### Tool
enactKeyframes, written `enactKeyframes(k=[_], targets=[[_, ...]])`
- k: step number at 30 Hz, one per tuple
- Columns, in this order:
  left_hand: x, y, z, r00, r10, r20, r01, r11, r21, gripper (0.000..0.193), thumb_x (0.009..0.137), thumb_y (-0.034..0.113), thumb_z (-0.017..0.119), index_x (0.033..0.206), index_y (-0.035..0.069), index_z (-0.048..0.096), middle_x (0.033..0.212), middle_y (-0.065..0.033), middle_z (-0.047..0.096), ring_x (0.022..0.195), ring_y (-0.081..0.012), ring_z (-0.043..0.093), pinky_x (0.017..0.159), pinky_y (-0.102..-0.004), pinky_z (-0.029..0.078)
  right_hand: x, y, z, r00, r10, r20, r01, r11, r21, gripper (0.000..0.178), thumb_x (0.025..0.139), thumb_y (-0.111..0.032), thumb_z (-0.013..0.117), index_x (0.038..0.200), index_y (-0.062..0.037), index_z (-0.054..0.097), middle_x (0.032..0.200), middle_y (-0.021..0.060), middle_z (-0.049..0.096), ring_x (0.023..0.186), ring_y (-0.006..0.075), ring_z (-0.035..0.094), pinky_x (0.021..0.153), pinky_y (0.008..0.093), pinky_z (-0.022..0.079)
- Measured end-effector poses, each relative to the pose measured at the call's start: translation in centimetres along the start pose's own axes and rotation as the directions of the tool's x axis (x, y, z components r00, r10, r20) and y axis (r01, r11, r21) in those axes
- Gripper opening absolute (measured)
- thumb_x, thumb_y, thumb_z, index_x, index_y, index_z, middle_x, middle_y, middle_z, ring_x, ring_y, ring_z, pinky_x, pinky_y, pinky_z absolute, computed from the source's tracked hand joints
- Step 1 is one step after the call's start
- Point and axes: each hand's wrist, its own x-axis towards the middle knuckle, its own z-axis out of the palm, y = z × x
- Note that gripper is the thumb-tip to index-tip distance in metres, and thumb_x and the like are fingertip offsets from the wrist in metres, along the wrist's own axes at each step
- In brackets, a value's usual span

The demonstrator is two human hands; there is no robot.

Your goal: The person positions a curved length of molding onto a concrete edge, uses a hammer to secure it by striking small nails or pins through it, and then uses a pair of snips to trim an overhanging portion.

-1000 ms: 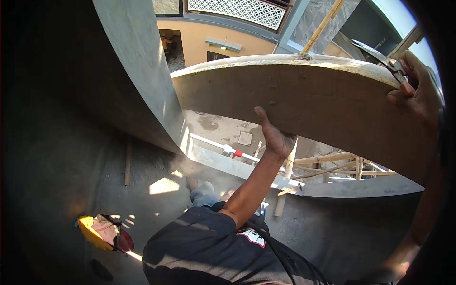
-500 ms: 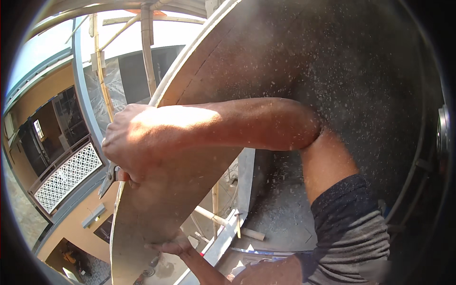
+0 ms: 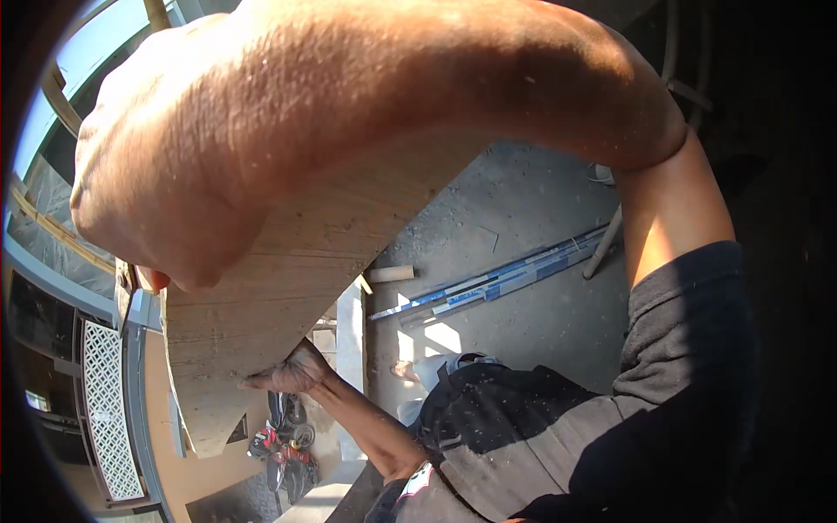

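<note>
A thin, pale brown wooden board [image 3: 288,288] slants across the left half of the view, its narrow end pointing down. My left hand [image 3: 295,373] grips its lower right edge, with one digit lying along the face and the others mostly hidden. My right forearm arches across the top, covering the board's upper part. At its end my right hand [image 3: 166,174] is closed beside the board's left edge. From under it sticks a grey metal hand tool [image 3: 125,301]; its kind is hidden by the hand.
Long blue-and-white strips [image 3: 488,283] lie on the dusty grey floor, near a pale round pole end [image 3: 392,274]. Below the board, at a lower level, stands a red and black motorbike [image 3: 288,449]. A white lattice railing [image 3: 109,410] and a bamboo pole [image 3: 61,231] are at left.
The view has tilted down, bringing my body and more floor into sight. My right arm now looms larger and higher. The thick flying dust has thinned. Both hands keep their holds.
</note>
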Motion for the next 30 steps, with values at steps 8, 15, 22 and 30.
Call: enactKeyframes(k=[8,15,22,30], targets=[[-10.2,-0.4,3.0,0.942,-0.326,0.082,0.334,0.935,-0.117,0.101,0.066,0.036,0.088,0.146,0.002,0.036,0.147,-0.0188,0.040,0.137,-0.0342,0.036,0.116,-0.0587,0.026,-15.8,-6.3,-9.3,0.943,0.325,0.077,-0.315,0.942,-0.119,0.045,0.068,-0.039,0.086,0.085,-0.0019,0.068,0.075,0.0096,0.063,0.072,0.0216,0.060,0.063,0.0344,0.050],[-19.2,-1.9,11.0,0.896,-0.439,0.074,0.443,0.894,-0.061,0.103,0.067,0.038,0.087,0.147,0.002,0.033,0.148,-0.0225,0.039,0.138,-0.0372,0.037,0.115,-0.0609,0.029,-29.0,-14.8,-21.5,0.776,0.620,0.119,-0.578,0.774,-0.259,0.048,0.066,-0.039,0.088,0.087,-0.0015,0.067,0.075,0.0084,0.062,0.070,0.0198,0.058,0.061,0.0327,0.049],[-31.1,-5.7,21.3,0.886,-0.451,0.112,0.450,0.892,0.032,0.094,0.074,0.047,0.080,0.146,0.005,0.038,0.149,-0.0194,0.040,0.137,-0.0360,0.039,0.115,-0.0603,0.027,-41.1,-23.9,-35.9,0.598,0.796,0.092,-0.736,0.591,-0.331,0.052,0.063,-0.039,0.091,0.088,-0.0011,0.065,0.074,0.0072,0.060,0.068,0.0179,0.056,0.060,0.0310,0.048],[-44.9,-9.5,30.0,0.791,-0.528,0.309,0.607,0.742,-0.287,0.074,0.087,0.057,0.064,0.144,0.012,0.047,0.148,-0.0123,0.045,0.136,-0.0326,0.040,0.117,-0.0569,0.023,-48.9,-29.9,-47.4,0.553,0.832,0.048,-0.785,0.539,-0.305,0.056,0.061,-0.039,0.093,0.090,-0.0006,0.064,0.074,0.0059,0.058,0.066,0.0158,0.053,0.058,0.0291,0.047]])
